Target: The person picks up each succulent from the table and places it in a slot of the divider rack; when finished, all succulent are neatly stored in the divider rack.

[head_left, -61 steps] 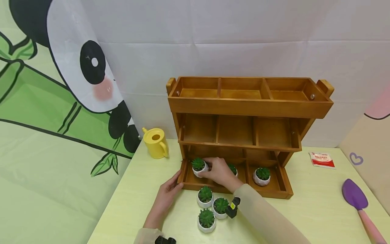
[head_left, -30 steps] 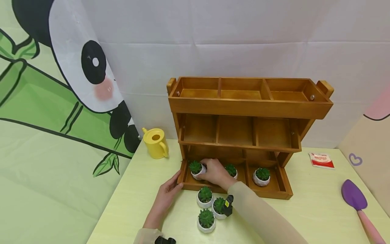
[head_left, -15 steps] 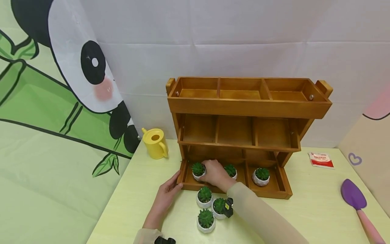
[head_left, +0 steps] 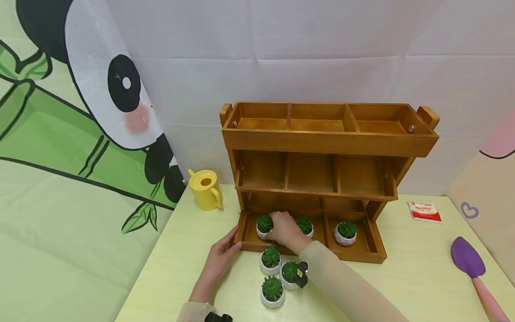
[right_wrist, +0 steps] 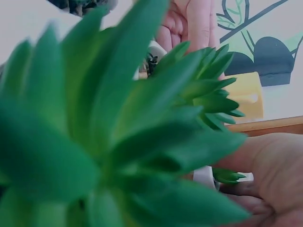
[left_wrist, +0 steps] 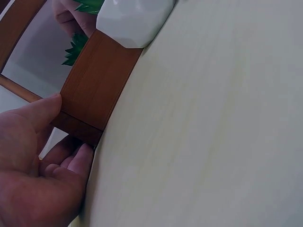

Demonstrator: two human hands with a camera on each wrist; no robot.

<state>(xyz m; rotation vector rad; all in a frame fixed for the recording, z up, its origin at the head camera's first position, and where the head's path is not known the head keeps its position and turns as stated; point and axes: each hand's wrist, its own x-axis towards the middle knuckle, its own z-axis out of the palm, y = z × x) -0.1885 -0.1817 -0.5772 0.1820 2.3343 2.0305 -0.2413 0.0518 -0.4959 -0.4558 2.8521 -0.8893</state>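
My right hand (head_left: 286,230) holds a small succulent in a white pot (head_left: 264,224) by its right side, low in the left part of the bottom tier of a wooden shelf (head_left: 330,139). My left hand (head_left: 219,257) grips the front left corner of that tier. In the left wrist view, its thumb presses one side of the brown corner (left_wrist: 90,101) and the fingers curl below. A second potted succulent (head_left: 305,225) sits just behind my right hand, partly hidden. Another potted succulent (head_left: 345,232) stands in the right compartment. Large leaves (right_wrist: 118,142) block much of the right wrist view.
Three potted succulents stand on the table before the shelf, one at the front (head_left: 272,290). A yellow watering can (head_left: 206,189) is left of the shelf. To the right lie a red and white packet (head_left: 425,212) and a purple spade with pink handle (head_left: 468,257).
The held succulent first shifted slightly left and lower in the bottom tier, then back to the right. My right hand kept hold of it; my left hand stayed at the corner.
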